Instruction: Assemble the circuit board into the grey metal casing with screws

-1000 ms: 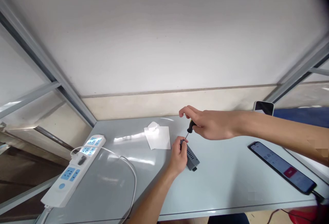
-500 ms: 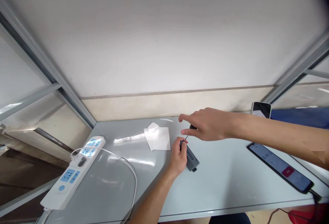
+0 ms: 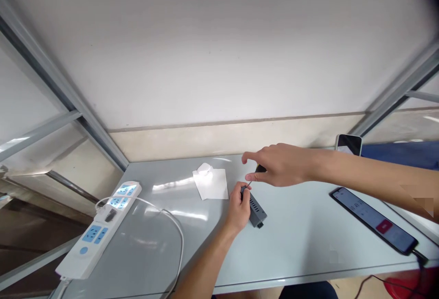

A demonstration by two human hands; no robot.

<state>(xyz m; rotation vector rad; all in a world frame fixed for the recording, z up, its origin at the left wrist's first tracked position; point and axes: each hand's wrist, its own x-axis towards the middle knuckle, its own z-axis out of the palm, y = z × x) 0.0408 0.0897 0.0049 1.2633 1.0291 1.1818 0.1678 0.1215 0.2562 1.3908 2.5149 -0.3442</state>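
My left hand [image 3: 239, 208] is closed round the far end of a dark grey, slotted rectangular device [image 3: 258, 215], which lies slanted on the table. A small black piece sticks out of its near end. Above it, my right hand [image 3: 278, 165] grips a screwdriver [image 3: 261, 168] with a dark handle and a touch of yellow. The thin shaft slants down to the device's far end, by the left thumb and fingers. Its tip is hidden there, so contact cannot be made out. The right index finger sticks out, bent, away from the handle.
White paper [image 3: 215, 184] with a small white item on it lies behind the left hand. A power strip [image 3: 99, 230] with a plugged-in white cable [image 3: 181, 239] is at left. A phone [image 3: 373, 219] on a cord and another phone [image 3: 349, 144] are at right.
My right hand and the screwdriver have shifted slightly to the right, and a little more of the handle shows. The left hand and the device stay nearly in place.
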